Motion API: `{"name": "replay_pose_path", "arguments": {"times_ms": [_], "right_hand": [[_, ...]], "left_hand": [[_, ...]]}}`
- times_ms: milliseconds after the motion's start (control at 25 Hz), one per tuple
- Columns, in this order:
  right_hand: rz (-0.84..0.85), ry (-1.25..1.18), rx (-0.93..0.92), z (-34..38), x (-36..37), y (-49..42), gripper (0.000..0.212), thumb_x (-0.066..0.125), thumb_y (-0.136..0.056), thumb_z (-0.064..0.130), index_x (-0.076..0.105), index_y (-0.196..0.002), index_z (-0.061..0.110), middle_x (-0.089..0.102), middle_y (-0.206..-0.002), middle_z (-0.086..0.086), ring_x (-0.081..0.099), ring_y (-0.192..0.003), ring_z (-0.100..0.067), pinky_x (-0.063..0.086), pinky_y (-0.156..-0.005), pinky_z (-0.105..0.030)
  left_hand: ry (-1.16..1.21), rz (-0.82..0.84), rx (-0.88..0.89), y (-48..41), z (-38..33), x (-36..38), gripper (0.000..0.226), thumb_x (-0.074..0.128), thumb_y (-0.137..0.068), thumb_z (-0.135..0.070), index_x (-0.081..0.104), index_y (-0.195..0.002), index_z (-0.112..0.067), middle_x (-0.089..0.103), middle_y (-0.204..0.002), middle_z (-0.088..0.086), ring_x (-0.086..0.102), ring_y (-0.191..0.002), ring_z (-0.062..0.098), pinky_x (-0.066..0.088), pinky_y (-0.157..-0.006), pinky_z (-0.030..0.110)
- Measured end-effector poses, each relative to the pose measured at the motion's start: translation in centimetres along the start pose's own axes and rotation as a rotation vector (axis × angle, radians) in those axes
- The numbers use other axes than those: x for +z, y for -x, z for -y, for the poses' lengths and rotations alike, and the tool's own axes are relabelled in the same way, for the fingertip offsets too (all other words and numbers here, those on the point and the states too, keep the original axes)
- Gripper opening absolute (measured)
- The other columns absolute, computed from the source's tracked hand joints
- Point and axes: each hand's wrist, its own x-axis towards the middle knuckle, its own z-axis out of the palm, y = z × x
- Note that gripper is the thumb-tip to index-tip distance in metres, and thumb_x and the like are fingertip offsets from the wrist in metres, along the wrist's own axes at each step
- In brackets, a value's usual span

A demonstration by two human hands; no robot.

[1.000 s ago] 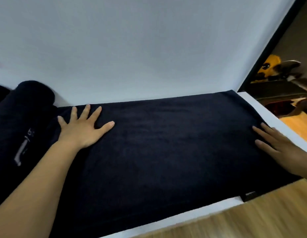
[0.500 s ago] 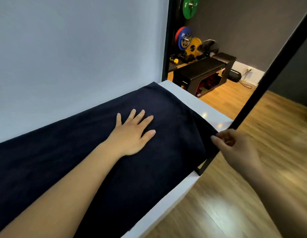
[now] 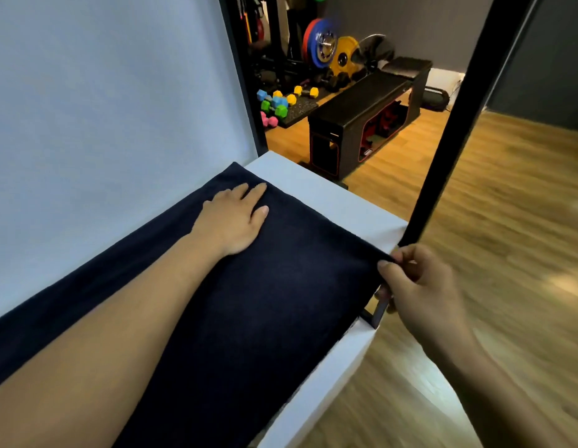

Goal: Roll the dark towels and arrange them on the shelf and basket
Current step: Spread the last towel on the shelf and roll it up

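A dark navy towel (image 3: 281, 286) lies spread flat along a white shelf top (image 3: 332, 195) against a pale wall. My left hand (image 3: 232, 218) rests flat on the towel near its far right end, fingers straight and pressing down. At the shelf's front edge my right hand (image 3: 416, 286) pinches the towel's near right corner between thumb and fingers. The towel's left part runs out of view under my left forearm.
A black upright post (image 3: 458, 124) of the shelf frame rises just behind my right hand. Beyond the shelf stand a black bench (image 3: 362, 124), coloured dumbbells (image 3: 278, 105) and weight plates (image 3: 323, 43). Wooden floor (image 3: 507, 221) lies to the right.
The view has swung right along the shelf. My left hand slid toward the towel's right end. My right hand went from lying flat to pinching the front corner, and the rolled towel left view.
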Motion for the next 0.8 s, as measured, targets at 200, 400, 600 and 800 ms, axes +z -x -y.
{"name": "replay_pose_path", "arguments": {"times_ms": [200, 400, 600, 800], "right_hand": [[0.011, -0.001, 0.076, -1.9, 0.1, 0.4, 0.014, 0.066, -0.09, 0.023, 0.06, -0.078, 0.022, 0.069, -0.072, -0.011, 0.066, -0.072, -0.031, 0.053, -0.067, -0.056], [0.036, -0.129, 0.139, -0.8, 0.7, 0.5, 0.025, 0.076, -0.08, 0.031, 0.062, -0.091, 0.013, 0.07, -0.069, -0.008, 0.068, -0.063, -0.022, 0.06, -0.069, -0.052], [-0.072, -0.156, 0.209, -0.8, -0.4, -1.1, 0.016, 0.071, -0.089, 0.015, 0.059, -0.081, 0.007, 0.063, -0.062, -0.008, 0.058, -0.054, -0.019, 0.058, -0.059, -0.04], [-0.022, -0.453, 0.383, -0.7, -0.7, -1.9, 0.018, 0.068, -0.088, 0.009, 0.054, -0.078, 0.013, 0.07, -0.075, -0.012, 0.068, -0.059, -0.023, 0.062, -0.058, -0.033]], "left_hand": [[-0.165, -0.006, -0.003, -3.5, 1.8, -2.3, 0.05, 0.028, -0.105, -0.033, 0.019, -0.153, -0.041, 0.013, -0.164, -0.005, 0.045, -0.127, 0.038, 0.044, -0.1, 0.046], [-0.142, 0.081, 0.093, -8.2, 5.1, -2.9, 0.031, 0.04, -0.103, -0.02, 0.053, -0.131, -0.022, 0.045, -0.136, 0.007, 0.053, -0.11, 0.035, 0.045, -0.094, 0.043], [-0.109, -0.089, 0.154, -9.6, 5.3, -1.7, 0.024, 0.039, -0.103, -0.023, 0.051, -0.12, -0.009, 0.047, -0.11, 0.017, 0.052, -0.086, 0.039, 0.044, -0.074, 0.043], [-0.159, -0.305, 0.224, -9.4, 4.3, -1.2, 0.023, 0.045, -0.102, -0.02, 0.048, -0.12, -0.006, 0.045, -0.12, 0.019, 0.052, -0.072, 0.042, 0.038, -0.058, 0.042]]}}
